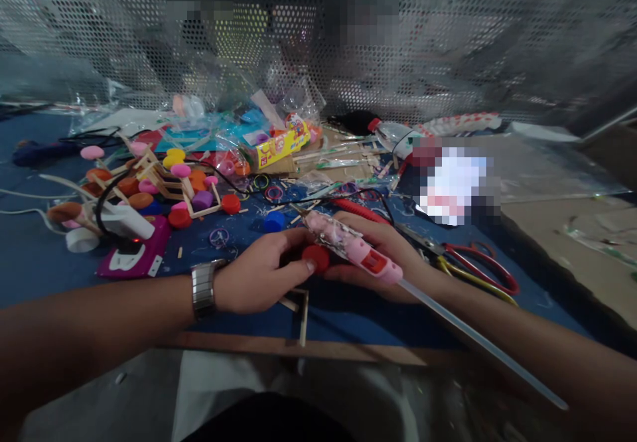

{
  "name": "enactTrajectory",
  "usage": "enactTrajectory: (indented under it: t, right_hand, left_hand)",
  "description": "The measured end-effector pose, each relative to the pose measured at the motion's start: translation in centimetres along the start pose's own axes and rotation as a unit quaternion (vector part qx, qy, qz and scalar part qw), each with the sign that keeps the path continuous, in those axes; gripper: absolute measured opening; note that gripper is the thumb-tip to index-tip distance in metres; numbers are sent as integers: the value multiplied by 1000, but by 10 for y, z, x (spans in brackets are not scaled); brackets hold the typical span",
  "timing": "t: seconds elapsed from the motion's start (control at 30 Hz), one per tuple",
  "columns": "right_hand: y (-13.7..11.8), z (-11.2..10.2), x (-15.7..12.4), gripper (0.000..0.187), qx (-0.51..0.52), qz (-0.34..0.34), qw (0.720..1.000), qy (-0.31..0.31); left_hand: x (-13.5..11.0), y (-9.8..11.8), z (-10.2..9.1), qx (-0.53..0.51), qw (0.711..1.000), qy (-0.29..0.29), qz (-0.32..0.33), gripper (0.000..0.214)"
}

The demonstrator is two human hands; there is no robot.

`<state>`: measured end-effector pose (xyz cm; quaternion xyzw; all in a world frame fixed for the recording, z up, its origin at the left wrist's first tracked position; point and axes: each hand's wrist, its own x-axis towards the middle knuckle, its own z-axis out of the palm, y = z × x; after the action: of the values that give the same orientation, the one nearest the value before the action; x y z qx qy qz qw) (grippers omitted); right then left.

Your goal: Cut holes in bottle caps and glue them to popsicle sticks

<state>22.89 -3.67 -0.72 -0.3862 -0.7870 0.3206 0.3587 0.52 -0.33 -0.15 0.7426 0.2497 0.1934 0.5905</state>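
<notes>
My left hand (256, 273), with a metal watch on the wrist, pinches a red bottle cap (315, 257) between thumb and fingers. Wrapped around a pink hot glue gun (373, 261) is my right hand (398, 253). A long translucent glue stick (478, 339) juts from the gun's rear toward me. The gun's nozzle points away to the left, just above and beyond the cap. Below my hands, a small piece of joined wooden sticks (304, 322) lies at the table's front edge. The right hand's fingers are partly hidden by the gun.
At left are wooden-stick pieces with coloured caps (192, 196) and a purple power strip (137, 246) with a white plug. A blue cap (273, 221) lies ahead. On the right are red-handled scissors (485, 269), a bright phone (450, 183) and a plastic bottle (395, 138). Perforated metal (298, 37) stands behind.
</notes>
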Motion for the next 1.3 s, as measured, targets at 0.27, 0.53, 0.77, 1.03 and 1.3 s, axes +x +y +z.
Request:
enactTrajectory:
  t: [0.27, 0.53, 0.77, 1.03, 1.3]
  right_hand:
    - [3, 3, -3, 29, 32, 19, 999, 29]
    - [8, 2, -6, 35, 50, 2, 998, 24]
    - [10, 1, -7, 37, 57, 22, 998, 16]
    - [12, 0, -7, 34, 59, -7, 998, 9]
    - [5, 3, -3, 29, 70, -11, 997, 18]
  left_hand:
    - [-2, 1, 2, -13, 1000, 13, 5, 21]
    - [-2, 0, 2, -15, 1000, 24, 11, 25]
    - [-2, -1, 1, -7, 999, 25, 30, 25]
    - [-4, -2, 3, -19, 1000, 19, 2, 29]
    - [-1, -3, 4, -23, 1000, 18, 9, 30]
